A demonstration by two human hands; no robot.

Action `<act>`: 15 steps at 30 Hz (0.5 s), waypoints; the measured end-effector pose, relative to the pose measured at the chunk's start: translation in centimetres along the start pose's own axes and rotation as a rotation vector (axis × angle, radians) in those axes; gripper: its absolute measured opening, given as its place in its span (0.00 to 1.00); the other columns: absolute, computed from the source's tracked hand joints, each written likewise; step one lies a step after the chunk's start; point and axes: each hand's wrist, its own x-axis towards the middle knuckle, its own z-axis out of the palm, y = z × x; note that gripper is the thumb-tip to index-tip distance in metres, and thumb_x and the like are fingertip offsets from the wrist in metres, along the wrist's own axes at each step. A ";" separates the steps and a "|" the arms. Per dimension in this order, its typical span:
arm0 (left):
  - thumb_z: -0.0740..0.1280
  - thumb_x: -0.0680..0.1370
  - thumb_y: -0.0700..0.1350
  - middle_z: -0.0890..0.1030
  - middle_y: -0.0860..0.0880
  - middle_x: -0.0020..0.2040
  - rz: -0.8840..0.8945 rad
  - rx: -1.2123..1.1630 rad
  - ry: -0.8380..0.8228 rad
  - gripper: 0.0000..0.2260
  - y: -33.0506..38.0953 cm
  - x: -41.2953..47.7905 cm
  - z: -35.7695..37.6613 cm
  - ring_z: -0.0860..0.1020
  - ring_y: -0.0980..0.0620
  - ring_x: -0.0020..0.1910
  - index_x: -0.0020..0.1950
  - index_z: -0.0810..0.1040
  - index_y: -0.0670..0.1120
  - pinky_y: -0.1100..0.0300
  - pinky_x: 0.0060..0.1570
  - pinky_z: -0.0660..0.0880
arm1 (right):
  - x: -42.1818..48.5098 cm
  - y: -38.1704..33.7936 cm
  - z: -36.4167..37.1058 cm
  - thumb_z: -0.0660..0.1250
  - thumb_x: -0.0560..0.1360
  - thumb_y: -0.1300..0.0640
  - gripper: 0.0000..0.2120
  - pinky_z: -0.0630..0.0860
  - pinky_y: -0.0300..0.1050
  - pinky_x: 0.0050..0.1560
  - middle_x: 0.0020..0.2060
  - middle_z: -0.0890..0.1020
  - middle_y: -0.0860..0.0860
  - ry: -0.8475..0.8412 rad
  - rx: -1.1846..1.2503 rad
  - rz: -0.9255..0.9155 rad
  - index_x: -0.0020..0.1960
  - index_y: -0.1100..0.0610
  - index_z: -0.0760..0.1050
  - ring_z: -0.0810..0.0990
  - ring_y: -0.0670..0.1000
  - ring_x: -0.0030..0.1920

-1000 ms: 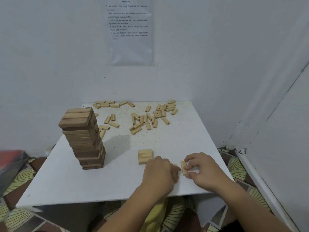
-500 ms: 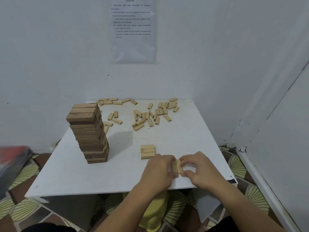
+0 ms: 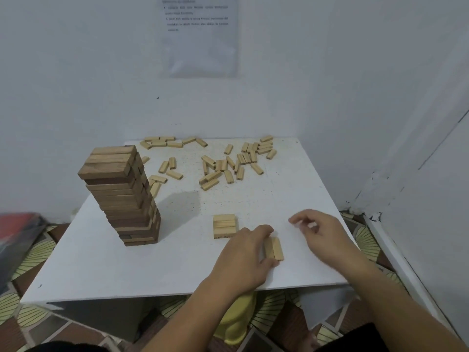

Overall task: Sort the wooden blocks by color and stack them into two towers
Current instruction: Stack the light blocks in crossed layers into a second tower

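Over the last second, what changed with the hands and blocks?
The right hand set its block against the row, let go and drew back right, empty. The left hand still grips the row. The tower, small stack and loose blocks stayed put.

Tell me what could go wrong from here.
1. The dark tower has upper layers offset from its base; a bump to the table might topple it.
2. The left hand pinches a row of light blocks; lifted together, they may slip apart.
3. That hand sits close beside the small light stack and could knock it askew.
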 end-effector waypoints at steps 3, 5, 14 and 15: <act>0.72 0.78 0.55 0.77 0.52 0.65 0.013 -0.006 -0.022 0.29 -0.1 0.8 -0.1 0.75 0.50 0.61 0.75 0.64 0.59 0.54 0.59 0.74 | 4.1 -0.9 1.0 0.61 0.82 0.65 0.15 0.67 0.25 0.50 0.54 0.80 0.42 -0.010 -0.079 -0.016 0.56 0.49 0.82 0.76 0.42 0.54; 0.73 0.78 0.53 0.77 0.54 0.68 0.020 -0.020 -0.045 0.30 0.0 1.3 -0.4 0.74 0.51 0.64 0.76 0.63 0.58 0.55 0.60 0.74 | 7.1 -1.3 2.0 0.60 0.83 0.63 0.16 0.67 0.34 0.62 0.64 0.77 0.47 -0.072 -0.143 -0.035 0.65 0.49 0.78 0.74 0.47 0.65; 0.73 0.78 0.50 0.76 0.55 0.68 0.050 -0.070 -0.056 0.31 -0.5 1.9 0.0 0.74 0.53 0.64 0.77 0.62 0.55 0.54 0.61 0.74 | 15.6 -3.4 6.1 0.53 0.74 0.71 0.42 0.57 0.56 0.72 0.83 0.47 0.42 -0.339 -0.808 -0.152 0.84 0.48 0.47 0.53 0.53 0.79; 0.72 0.78 0.50 0.76 0.55 0.67 0.055 -0.071 -0.052 0.30 -0.6 1.9 0.0 0.74 0.53 0.64 0.77 0.62 0.55 0.55 0.60 0.73 | 15.9 -3.3 6.2 0.53 0.74 0.71 0.42 0.58 0.56 0.72 0.83 0.47 0.42 -0.332 -0.824 -0.152 0.84 0.48 0.47 0.53 0.53 0.79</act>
